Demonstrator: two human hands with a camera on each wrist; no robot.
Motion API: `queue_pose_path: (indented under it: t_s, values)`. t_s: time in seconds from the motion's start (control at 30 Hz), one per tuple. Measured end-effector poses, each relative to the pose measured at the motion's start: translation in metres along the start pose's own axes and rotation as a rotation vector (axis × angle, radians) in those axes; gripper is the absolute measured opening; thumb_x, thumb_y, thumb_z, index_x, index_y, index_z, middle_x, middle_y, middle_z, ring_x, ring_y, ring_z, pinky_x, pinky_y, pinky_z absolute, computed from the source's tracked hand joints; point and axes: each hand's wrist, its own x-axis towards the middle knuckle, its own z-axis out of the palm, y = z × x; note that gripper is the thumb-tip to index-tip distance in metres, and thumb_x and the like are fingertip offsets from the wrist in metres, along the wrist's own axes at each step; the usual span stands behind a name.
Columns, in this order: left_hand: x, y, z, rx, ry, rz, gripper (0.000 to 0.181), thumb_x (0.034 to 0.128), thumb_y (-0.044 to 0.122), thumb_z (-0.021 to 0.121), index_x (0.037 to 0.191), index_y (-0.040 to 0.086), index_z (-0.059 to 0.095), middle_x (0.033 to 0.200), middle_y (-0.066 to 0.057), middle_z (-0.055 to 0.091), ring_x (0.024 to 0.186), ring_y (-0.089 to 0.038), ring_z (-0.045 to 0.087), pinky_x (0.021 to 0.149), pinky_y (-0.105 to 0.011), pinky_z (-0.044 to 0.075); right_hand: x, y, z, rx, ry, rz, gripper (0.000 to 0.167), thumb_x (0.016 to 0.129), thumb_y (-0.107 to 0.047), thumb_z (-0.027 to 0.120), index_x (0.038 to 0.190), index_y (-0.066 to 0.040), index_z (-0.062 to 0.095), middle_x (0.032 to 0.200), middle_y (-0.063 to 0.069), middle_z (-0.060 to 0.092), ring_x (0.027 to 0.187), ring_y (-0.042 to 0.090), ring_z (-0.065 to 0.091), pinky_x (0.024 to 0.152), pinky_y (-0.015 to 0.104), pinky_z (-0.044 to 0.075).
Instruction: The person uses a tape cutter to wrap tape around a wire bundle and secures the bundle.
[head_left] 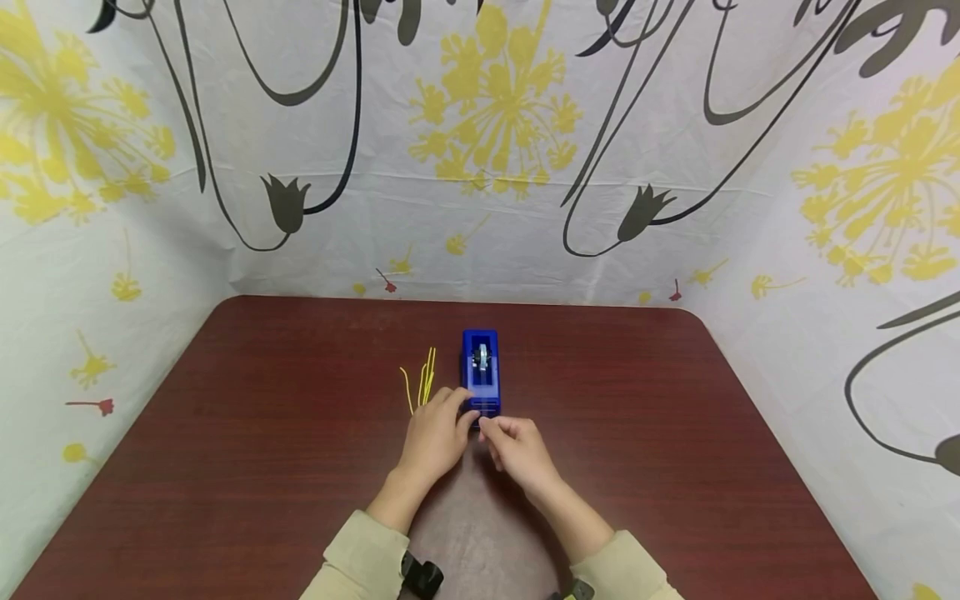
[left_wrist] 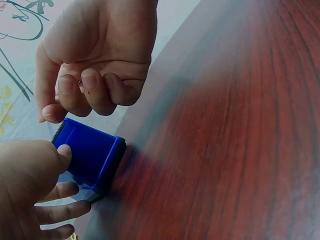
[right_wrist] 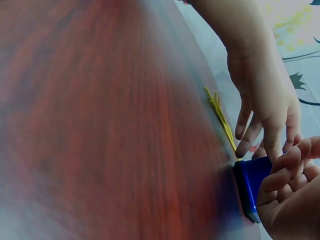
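The desk point(head_left: 300, 433) has a dark red wood-grain top. The left hand point(head_left: 437, 432), fingers spread, contacts the left and near sides of the blue dispenser point(head_left: 494, 375), located at far centre; the right hand point(head_left: 520, 452) pinches tape point(head_left: 483, 360) at the dispenser's near edge. Thin yellow strips point(head_left: 426, 379) lie left of it.

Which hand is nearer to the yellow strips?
The left. The left hand is close by the near ends of the yellow strips; the right hand is farther off, at the near end of the blue dispenser.
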Motion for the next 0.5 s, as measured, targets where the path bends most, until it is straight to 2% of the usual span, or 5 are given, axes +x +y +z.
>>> queue_pose_path:
  t_s: [0.5]
  values:
    - [-0.0007, -0.0007, 0.0003, -0.012, -0.007, -0.005, 0.025, 0.0972, 0.026, 0.07, 0.119, 0.013, 0.07, 0.1, -0.006, 0.067, 0.072, -0.023, 0.062, 0.066, -0.041, 0.052, -0.0085, 0.0029, 0.0021, 0.006, 0.036, 0.025, 0.036, 0.104, -0.021, 0.058, 0.087, 0.011, 0.065, 0.052, 0.002, 0.044, 0.046, 0.015, 0.04, 0.046, 0.023, 0.031]
